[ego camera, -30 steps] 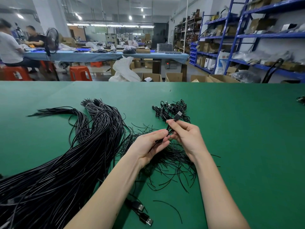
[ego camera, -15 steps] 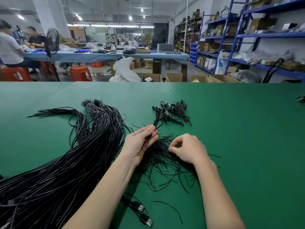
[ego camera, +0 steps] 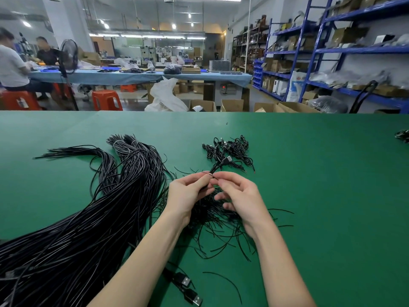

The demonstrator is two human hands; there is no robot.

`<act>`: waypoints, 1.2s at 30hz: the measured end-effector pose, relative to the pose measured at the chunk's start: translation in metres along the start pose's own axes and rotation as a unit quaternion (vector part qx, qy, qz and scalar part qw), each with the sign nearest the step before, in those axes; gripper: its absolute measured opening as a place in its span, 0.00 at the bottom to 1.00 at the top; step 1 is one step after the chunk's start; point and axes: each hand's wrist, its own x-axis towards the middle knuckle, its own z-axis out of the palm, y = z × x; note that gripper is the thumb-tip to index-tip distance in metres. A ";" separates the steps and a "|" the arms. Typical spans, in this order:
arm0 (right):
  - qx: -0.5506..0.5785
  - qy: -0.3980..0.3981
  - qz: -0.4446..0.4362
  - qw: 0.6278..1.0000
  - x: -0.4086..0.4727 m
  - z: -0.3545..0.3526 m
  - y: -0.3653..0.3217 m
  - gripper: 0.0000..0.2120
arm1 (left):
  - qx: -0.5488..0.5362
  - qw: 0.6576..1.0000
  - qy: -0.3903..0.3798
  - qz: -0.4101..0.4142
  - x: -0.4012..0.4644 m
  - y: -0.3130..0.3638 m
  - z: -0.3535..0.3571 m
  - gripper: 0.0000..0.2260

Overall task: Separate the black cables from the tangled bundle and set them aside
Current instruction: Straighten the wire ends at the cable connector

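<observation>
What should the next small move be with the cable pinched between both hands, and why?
Probably carry it forward to the small plug-ended pile. The left hand and right hand both pinch one black cable, its plug raised clear of the loose tangle below and already pointing at that pile.
</observation>
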 end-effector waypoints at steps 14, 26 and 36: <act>0.131 0.069 0.082 0.986 0.000 -0.003 -0.002 0.03 | 0.143 0.982 -0.084 0.088 -0.008 0.003 0.001 0.05; 0.182 0.019 0.155 0.971 0.000 -0.010 0.001 0.04 | 0.145 0.973 -0.163 0.073 -0.010 0.004 -0.003 0.06; 0.150 0.089 0.089 0.981 0.000 -0.002 0.008 0.06 | 0.113 0.978 -0.171 0.031 -0.008 0.001 0.000 0.11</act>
